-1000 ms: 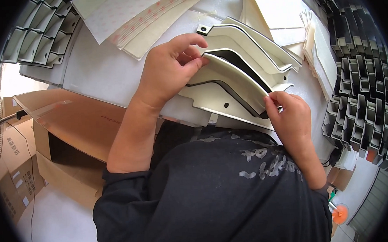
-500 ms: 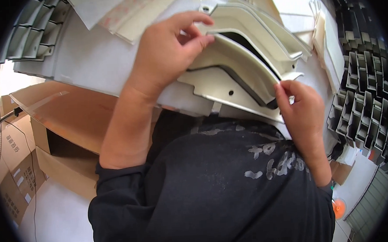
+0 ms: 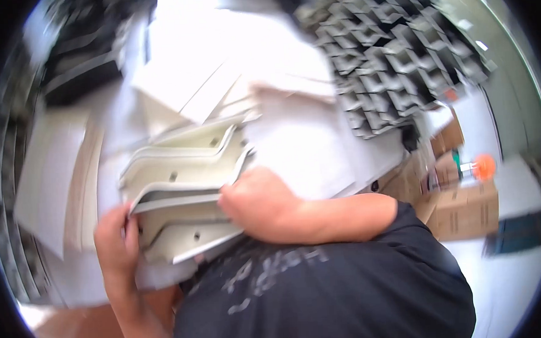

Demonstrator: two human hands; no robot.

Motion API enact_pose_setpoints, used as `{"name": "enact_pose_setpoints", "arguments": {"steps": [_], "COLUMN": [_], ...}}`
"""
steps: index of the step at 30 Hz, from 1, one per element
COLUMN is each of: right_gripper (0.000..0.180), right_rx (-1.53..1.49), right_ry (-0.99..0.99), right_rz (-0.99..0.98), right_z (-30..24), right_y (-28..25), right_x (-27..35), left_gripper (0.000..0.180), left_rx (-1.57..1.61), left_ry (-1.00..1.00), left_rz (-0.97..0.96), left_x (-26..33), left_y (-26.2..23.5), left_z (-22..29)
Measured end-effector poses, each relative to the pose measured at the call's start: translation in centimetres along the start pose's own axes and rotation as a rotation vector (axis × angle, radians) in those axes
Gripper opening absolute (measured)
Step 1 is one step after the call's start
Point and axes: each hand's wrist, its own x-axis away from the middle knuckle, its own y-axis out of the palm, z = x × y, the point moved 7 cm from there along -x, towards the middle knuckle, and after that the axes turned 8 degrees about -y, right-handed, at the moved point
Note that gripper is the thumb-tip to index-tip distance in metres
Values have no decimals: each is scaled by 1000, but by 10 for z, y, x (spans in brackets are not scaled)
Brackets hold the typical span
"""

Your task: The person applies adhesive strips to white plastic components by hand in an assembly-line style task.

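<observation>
Several cream moulded plastic parts with bent, raised walls and dark edges lie close together on the white table. Both my hands are at the middle part [image 3: 180,203], which has a grey edge running between them. My left hand [image 3: 116,241] has its thumb and fingers closed at the part's left end. My right hand [image 3: 260,203] is closed at its right end, with the fingertips partly hidden behind the hand. A nearer part [image 3: 191,237] with a dark hole lies just below, and a farther part [image 3: 173,174] with holes sits behind. Motion blurs fine detail.
White sheets [image 3: 283,64] cover the far table, and more sheets [image 3: 54,180] lie at the left. Many grey and black formed parts [image 3: 393,52] stand in rows at the far right. A cardboard box [image 3: 465,211] is on the floor at the right.
The view has swung to the right, so the parts appear further left and turned. My left fingers, loosely curled before, are now against the part's left end. My right hand stays at its right end.
</observation>
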Motion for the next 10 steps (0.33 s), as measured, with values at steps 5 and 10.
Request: {"name": "enact_pose_setpoints", "arguments": {"steps": [5,10], "right_gripper": [17,17], "right_rx": [-5,50], "right_ry": [55,86], "right_rz": [41,32], "right_z": [3,17], "right_y": [-14,-22], "right_x": [-1,5], "left_gripper": [22,23], "left_rx": [-43,-152], "left_ry": [40,201], "left_rz": [-10,-18], "left_x": [-11,-42], "left_y": [5,13], "left_z": [14,29]}}
